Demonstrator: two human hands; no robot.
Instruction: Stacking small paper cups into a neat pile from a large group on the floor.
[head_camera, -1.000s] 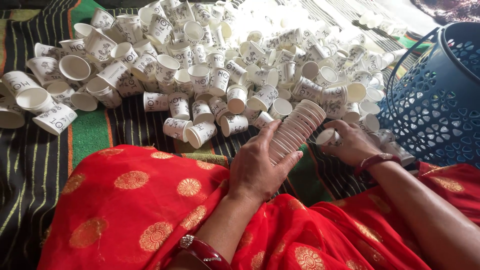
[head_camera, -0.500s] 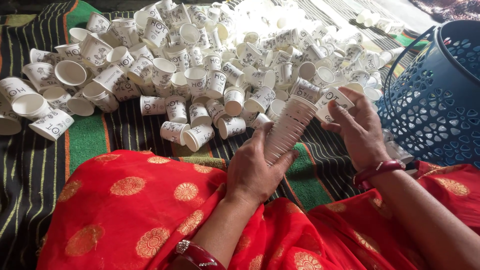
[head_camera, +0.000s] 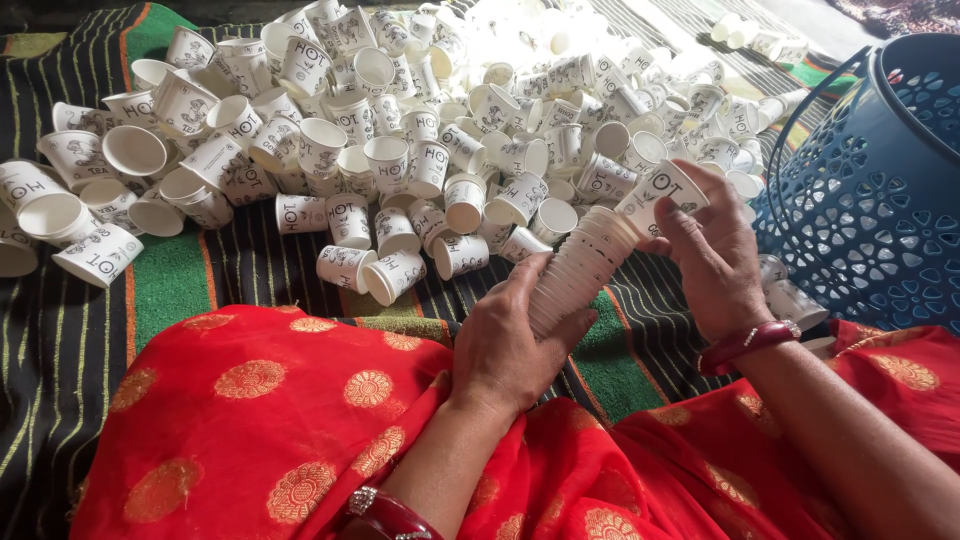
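Stacking step: left hand (head_camera: 515, 345) clamped round nested cup stack (head_camera: 585, 270), held tilted over lap; right hand (head_camera: 710, 255) pinching single paper cup (head_camera: 665, 192) onto stack top. Needs seating flush, then another from loose cup pile (head_camera: 420, 140). Versus a second ago: stack raised, right hand up from striped mat (head_camera: 250, 270).

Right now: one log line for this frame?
left hand: grips nested cup stack | right hand: seats paper cup on stack | loose cups pile | blue basket
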